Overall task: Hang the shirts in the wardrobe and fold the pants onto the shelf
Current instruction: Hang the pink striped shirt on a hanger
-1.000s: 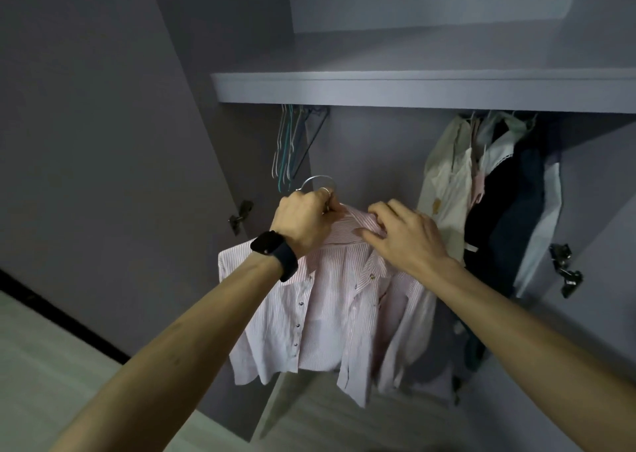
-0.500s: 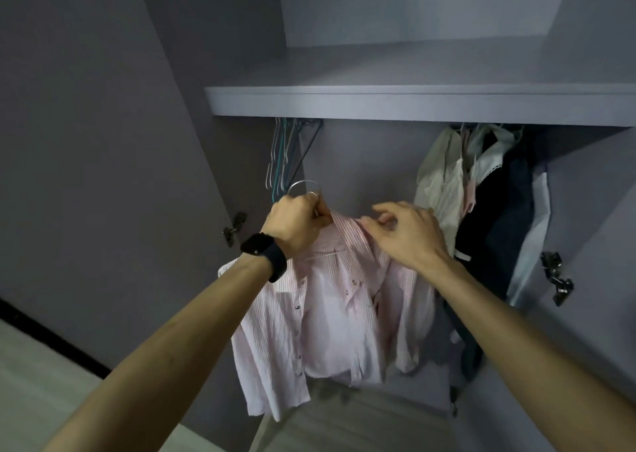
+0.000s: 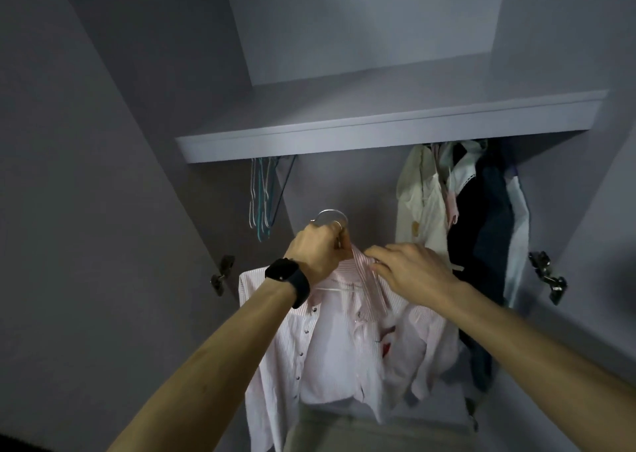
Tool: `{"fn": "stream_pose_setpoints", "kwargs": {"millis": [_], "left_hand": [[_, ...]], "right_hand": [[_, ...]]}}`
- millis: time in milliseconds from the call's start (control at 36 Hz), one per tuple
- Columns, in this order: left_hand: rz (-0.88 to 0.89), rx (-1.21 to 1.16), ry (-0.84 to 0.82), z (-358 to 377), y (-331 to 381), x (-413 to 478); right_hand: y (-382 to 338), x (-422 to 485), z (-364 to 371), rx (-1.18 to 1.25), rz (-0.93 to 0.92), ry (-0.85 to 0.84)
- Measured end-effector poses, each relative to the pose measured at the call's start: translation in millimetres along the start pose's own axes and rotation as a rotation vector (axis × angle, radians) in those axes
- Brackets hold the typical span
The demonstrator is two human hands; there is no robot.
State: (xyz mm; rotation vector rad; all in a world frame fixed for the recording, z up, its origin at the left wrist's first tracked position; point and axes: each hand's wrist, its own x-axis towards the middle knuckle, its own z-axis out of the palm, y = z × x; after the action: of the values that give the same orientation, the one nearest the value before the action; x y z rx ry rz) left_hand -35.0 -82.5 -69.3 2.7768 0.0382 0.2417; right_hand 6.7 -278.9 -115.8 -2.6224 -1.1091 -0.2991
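A pale pink striped shirt (image 3: 330, 341) hangs open-fronted on a wire hanger (image 3: 329, 214) inside the wardrobe, below the shelf (image 3: 378, 131). My left hand (image 3: 316, 250), with a black watch on the wrist, grips the hanger's neck just under its silver hook. My right hand (image 3: 409, 269) pinches the shirt's collar at the right of the neck. The hook is held free in the air, well below the shelf, touching no rail. The rail itself is hidden behind the shelf's front edge.
Several bare hangers (image 3: 263, 196) hang at the left under the shelf. A bunch of hung clothes (image 3: 461, 224), cream, white and dark navy, fills the right side. Door hinges (image 3: 220, 276) (image 3: 547, 276) stick out on both side walls. A gap lies between hangers and clothes.
The shirt and both hands have risen a little toward the shelf, and my head has tilted up. My right hand has shifted along the collar toward the neck.
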Motion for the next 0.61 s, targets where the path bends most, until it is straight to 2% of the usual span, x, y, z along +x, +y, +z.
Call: {"fn": "stream_pose_setpoints", "kwargs": {"millis": [139,306,500,611], "left_hand": [[0.043,-0.004,-0.035,6,2,15],[0.079,-0.095,-0.007,8,-7,32],[0.219,-0.006,0.158,-17,-22,49],[0.307,0.128,0.319,-40,-38,66]], "right_hand": [[-1,2,-1,-0.03,0.064,-0.042],[-3,1,0,-0.019,0.2,0.012],[-8,22,-13,-0.063,0.329,0.037],[-12,35,-16,-0.092,0.391,0.007]]}}
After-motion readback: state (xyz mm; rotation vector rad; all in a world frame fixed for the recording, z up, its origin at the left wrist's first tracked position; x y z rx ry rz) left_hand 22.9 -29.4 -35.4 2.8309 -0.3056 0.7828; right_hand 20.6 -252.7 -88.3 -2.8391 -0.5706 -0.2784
